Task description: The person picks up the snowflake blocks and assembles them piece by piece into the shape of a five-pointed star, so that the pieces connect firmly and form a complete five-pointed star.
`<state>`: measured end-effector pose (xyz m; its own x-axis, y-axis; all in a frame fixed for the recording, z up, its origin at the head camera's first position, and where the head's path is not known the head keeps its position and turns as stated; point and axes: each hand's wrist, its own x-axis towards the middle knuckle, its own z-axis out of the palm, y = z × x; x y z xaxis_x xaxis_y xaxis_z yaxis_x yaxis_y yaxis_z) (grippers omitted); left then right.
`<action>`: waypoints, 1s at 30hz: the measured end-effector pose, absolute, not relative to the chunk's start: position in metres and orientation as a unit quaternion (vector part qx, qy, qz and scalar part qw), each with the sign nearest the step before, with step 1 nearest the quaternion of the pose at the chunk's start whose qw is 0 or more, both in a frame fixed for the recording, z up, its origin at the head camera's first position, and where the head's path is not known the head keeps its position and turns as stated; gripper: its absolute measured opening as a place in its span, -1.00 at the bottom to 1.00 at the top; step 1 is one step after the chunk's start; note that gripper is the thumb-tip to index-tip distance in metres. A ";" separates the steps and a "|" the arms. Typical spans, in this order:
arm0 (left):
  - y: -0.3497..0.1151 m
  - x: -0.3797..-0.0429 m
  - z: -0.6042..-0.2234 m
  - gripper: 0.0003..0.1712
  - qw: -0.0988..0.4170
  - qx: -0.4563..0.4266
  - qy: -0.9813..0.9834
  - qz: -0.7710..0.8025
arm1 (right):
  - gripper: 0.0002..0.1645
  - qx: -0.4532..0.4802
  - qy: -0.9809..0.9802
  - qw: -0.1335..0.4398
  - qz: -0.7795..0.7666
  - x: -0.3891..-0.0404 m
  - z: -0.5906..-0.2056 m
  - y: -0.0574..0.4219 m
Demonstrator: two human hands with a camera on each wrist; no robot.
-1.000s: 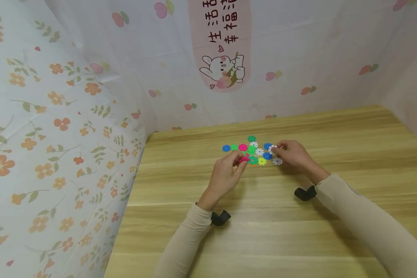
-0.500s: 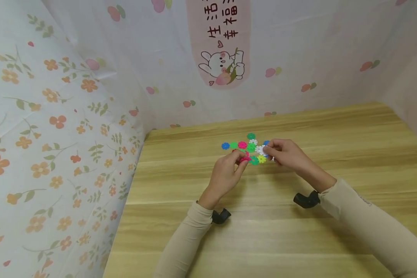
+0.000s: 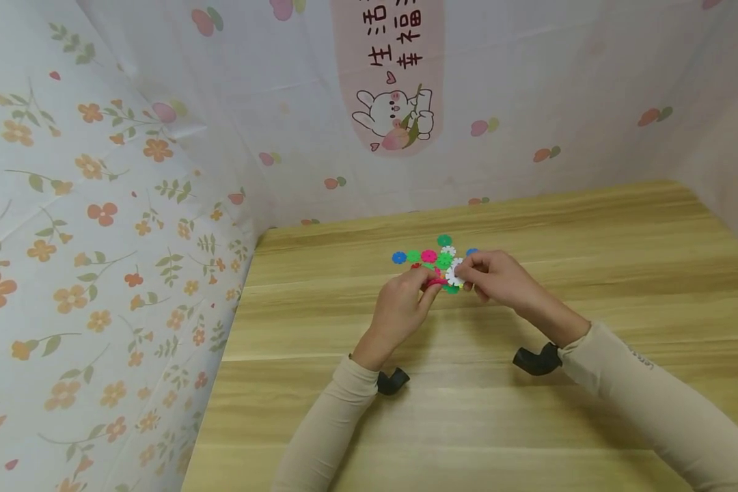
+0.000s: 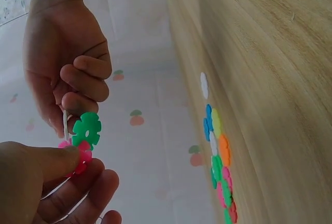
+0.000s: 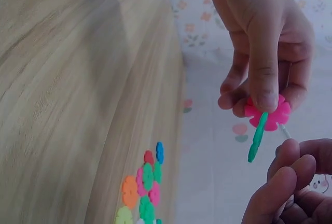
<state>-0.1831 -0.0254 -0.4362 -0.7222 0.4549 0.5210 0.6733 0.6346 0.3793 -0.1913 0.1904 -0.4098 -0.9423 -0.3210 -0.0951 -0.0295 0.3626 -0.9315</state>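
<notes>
Above the table, my left hand (image 3: 400, 307) pinches a pink notched snowflake disc (image 5: 277, 114) between thumb and forefinger. A green disc (image 4: 87, 130) is joined to the pink one at an angle. My right hand (image 3: 504, 283) pinches a white notched disc (image 3: 453, 275) and holds it against the pink disc. In the left wrist view the white disc (image 4: 66, 125) appears edge-on, its lower end right at the pink disc's rim. The right wrist view shows its thin edge at a pink notch, with most of it hidden behind the right fingers.
Several loose discs lie flat beyond the hands, among them a blue disc (image 3: 399, 257), a dark green disc (image 3: 445, 240) and an orange disc (image 5: 129, 191). Black curved pieces (image 3: 393, 381) show at both cuffs. A printed cloth (image 3: 516, 102) hangs behind the wooden table (image 3: 443, 437).
My right hand has moved left, bringing the white disc from the right of the loose discs to the pink disc. The left hand stays nearly in place with its joined discs.
</notes>
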 end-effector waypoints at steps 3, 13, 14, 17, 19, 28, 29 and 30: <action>-0.025 -0.183 -0.436 -0.87 0.203 -0.324 -0.883 -0.274 | -0.61 -0.105 0.813 0.138 -0.556 -0.190 -0.409 0.189; -0.025 -0.180 -0.434 -0.87 0.245 -0.330 -0.878 -0.246 | -0.65 -0.097 0.805 0.137 -0.569 -0.189 -0.412 0.184; -0.025 -0.180 -0.434 -0.87 0.248 -0.331 -0.876 -0.246 | -0.65 -0.096 0.806 0.135 -0.568 -0.189 -0.412 0.183; -0.025 -0.180 -0.434 -0.86 0.256 -0.334 -0.872 -0.248 | -0.65 -0.096 0.809 0.130 -0.565 -0.189 -0.412 0.182; -0.025 -0.180 -0.434 -0.86 0.260 -0.335 -0.871 -0.249 | -0.66 -0.097 0.809 0.128 -0.566 -0.189 -0.412 0.182; -0.023 -0.179 -0.433 -0.88 0.262 -0.343 -0.869 -0.243 | -0.69 -0.100 0.796 0.133 -0.582 -0.188 -0.415 0.182; -0.022 -0.179 -0.432 -0.88 0.261 -0.343 -0.869 -0.243 | -0.69 -0.100 0.796 0.134 -0.581 -0.188 -0.415 0.182; -0.022 -0.179 -0.432 -0.88 0.259 -0.343 -0.870 -0.241 | -0.69 -0.100 0.796 0.136 -0.582 -0.188 -0.416 0.182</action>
